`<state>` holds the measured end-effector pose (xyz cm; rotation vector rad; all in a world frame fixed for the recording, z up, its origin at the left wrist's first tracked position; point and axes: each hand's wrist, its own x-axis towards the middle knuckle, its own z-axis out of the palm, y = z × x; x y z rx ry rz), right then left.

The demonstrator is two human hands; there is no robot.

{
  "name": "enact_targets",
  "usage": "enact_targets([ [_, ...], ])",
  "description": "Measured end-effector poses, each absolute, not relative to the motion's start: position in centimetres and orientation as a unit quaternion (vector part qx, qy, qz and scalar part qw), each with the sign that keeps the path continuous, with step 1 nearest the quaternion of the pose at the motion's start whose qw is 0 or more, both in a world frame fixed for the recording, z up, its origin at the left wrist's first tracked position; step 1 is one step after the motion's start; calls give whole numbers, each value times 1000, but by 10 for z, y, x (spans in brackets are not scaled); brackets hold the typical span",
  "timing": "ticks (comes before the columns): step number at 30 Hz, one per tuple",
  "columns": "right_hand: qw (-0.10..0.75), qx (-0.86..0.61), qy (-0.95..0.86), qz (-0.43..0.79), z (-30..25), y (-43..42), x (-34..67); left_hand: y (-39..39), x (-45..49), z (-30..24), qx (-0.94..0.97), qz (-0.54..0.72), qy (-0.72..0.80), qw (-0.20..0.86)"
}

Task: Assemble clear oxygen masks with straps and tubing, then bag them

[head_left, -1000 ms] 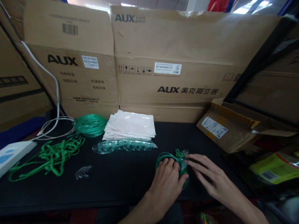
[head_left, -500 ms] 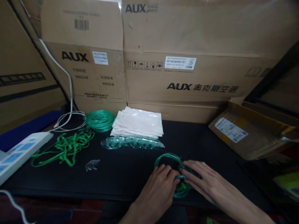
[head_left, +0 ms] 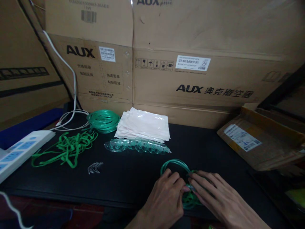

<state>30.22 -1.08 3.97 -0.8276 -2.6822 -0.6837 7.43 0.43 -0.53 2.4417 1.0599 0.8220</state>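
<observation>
A coil of thin green tubing [head_left: 176, 162] is gathered near the table's front edge, between my two hands. My left hand [head_left: 166, 194] is closed on the coil, its fingers curled and its thumb pointing toward the right hand. Pressed against the coil's right side is my right hand [head_left: 215, 195], with fingers bent together over the tubing. A small shiny clear piece [head_left: 190, 187] shows between the fingertips; its kind is unclear. Loops of bright green strap [head_left: 189, 201] show beneath the hands. The fingers partly hide the coil.
Behind lie a clear-wrapped row of green masks [head_left: 138, 146], white packets [head_left: 144, 124] and a larger tubing coil [head_left: 103, 121]. To the left are tangled green straps [head_left: 73, 146], thin clear strips [head_left: 95, 168] and a power strip [head_left: 26, 149]. An open carton [head_left: 247, 136] stands right.
The view has shifted a little, so the hands and coil appear slightly further right and lower. Both hands stay on the coil, with only small finger movements.
</observation>
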Motion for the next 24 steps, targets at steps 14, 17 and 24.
enact_targets([
  [14, 218, -451, -856, -128, 9, 4, 381, -1, 68, -11, 855, 301, 361, 221],
  [17, 266, -436, -850, -127, -6, 7, 367, -3, 72, -7, 865, 271, 374, 195],
  [24, 328, -459, -815, -135, -17, 15, 372, -7, 62, -4, 887, 220, 358, 188],
])
